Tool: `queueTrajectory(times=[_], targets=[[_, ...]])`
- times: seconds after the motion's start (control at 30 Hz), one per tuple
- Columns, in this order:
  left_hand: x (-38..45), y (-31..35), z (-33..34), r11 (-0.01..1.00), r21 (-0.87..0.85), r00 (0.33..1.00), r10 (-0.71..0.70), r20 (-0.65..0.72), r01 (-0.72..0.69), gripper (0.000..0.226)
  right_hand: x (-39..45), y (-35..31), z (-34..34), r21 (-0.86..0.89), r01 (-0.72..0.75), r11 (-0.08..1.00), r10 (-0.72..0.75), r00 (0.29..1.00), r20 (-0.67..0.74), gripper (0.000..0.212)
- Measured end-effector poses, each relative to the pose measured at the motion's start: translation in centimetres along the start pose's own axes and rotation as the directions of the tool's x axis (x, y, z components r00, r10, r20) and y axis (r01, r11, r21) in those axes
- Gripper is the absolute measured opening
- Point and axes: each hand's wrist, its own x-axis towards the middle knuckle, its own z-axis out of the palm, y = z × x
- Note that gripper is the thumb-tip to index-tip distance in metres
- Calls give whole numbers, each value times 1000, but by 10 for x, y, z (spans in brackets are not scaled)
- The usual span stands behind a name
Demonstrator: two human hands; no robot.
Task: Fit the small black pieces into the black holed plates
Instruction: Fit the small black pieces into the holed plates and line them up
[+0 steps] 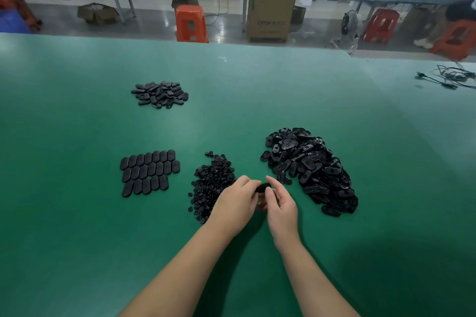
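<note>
Both my hands, left hand (233, 203) and right hand (280, 204), pinch one black plate (262, 187) between their fingertips, above the green counter (77, 239); small pieces (211, 185) heaped left, holed plates (309, 167) heaped right; orange stool (191, 23) beyond

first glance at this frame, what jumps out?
The big loose heap of black holed plates on the right of the green table, with a smaller heap of small black pieces just left of it. Between them, the left hand and right hand pinch one black plate together. Further left, plates lie in tidy rows.
</note>
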Motion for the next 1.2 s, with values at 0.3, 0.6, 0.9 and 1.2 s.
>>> queueTrajectory(times=[0.3, 0.6, 0.9, 1.2], targets=[[-17, -70, -52, 910, -68, 830, -402, -387, 408, 24, -4, -4, -1, -91, -4, 996, 5, 1000, 10, 25], [-47, -104, -58, 794, 64, 758, -548, -355, 604, 19, -5, -7, -1, -127, -15, 992, 16, 1000, 4, 24], [-53, -100, -59, 803, 236, 824, -468, -321, 548, 22, -5, -6, -2, -167, -16, 986, 17, 1000, 6, 24], [-49, -101, -54, 760, 187, 769, -550, -327, 623, 28, -4, -5, -1, -191, -14, 981, 15, 1000, 4, 25]])
